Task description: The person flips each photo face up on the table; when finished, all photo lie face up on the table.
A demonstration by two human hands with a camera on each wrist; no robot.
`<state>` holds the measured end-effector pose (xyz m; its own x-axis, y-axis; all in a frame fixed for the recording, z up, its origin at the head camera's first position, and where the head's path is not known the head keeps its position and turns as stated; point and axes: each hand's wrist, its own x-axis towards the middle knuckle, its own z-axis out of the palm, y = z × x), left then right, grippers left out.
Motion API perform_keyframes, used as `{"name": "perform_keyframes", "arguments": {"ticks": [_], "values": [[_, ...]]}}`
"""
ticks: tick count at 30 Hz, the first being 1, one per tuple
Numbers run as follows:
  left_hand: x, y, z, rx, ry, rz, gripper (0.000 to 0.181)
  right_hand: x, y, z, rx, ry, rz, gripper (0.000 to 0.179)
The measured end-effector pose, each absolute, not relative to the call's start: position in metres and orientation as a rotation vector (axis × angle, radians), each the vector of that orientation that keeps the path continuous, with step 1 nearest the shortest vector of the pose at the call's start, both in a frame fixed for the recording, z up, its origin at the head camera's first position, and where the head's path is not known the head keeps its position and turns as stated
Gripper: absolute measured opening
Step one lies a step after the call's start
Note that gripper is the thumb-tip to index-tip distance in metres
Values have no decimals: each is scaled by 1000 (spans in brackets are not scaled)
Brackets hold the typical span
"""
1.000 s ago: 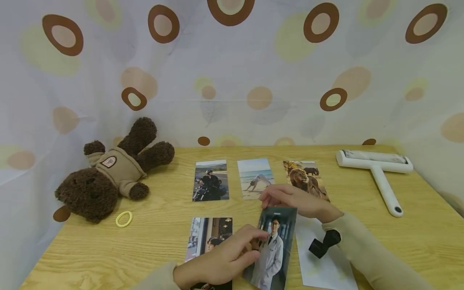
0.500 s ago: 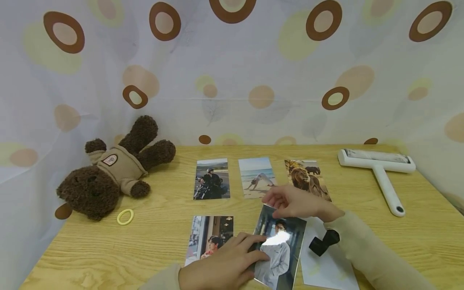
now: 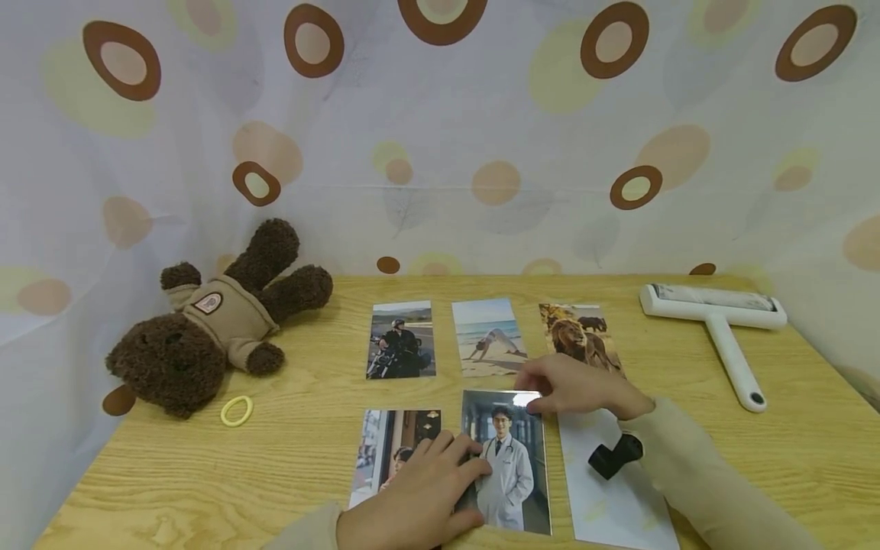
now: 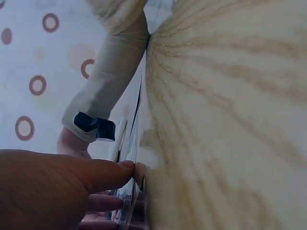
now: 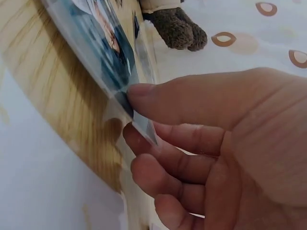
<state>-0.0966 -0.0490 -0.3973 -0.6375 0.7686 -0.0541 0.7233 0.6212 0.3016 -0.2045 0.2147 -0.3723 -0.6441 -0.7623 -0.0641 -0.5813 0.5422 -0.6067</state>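
Note:
A glossy photo (image 3: 512, 477) of a person in a white doctor's coat is low over the front of the table, with a clear edge strip showing at its corner in the right wrist view. My right hand (image 3: 577, 386) pinches its top right corner, thumb (image 5: 144, 93) on the picture side and fingers behind. Fingertips of my left hand (image 3: 412, 496) rest along the photo's left edge, and the left thumb (image 4: 110, 172) touches it lower down. Partly under the left hand lies another photo (image 3: 374, 451), of a seated person. A white sheet (image 3: 605, 504) lies beneath the right forearm.
Behind are photos of a motorcyclist (image 3: 401, 344), a beach stretch (image 3: 484, 328) and lions (image 3: 571, 328). A brown teddy bear (image 3: 230, 313) and a yellow ring (image 3: 237, 411) lie left. A white lint roller (image 3: 732, 351) lies at right. Patterned cloth (image 3: 440, 137) hangs behind the table.
The doctor photo, tilted at first, has turned upright and shifted left beside the seated-person photo. My right hand has taken its top right corner, and the left fingers have slid to its left edge.

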Motion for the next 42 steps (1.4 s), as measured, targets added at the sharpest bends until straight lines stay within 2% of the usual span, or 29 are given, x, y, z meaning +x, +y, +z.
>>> {"name": "perform_keyframes", "arguments": {"ticks": [6, 16, 23, 27, 36, 42], "values": [[-97, -48, -398, 1208, 2659, 392, 46, -206, 214, -377, -1073, 2479, -808, 12], [-98, -45, -400, 1214, 2660, 410, 44, -200, 212, -375, -1125, 2646, -722, 24], [-95, -44, -396, 1119, 2782, 556, 44, -199, 215, -370, -1118, 2616, -772, 16], [-93, -43, -391, 1060, 2821, 701, 38, -198, 218, -365, -1114, 2604, -812, 16], [-104, -18, -389, 1283, 2758, 640, 28, -188, 239, -366, -1021, 2716, -727, 13], [-119, 17, -377, 1441, 2628, 415, 34, -174, 254, -368, -958, 2854, -581, 15]]}}
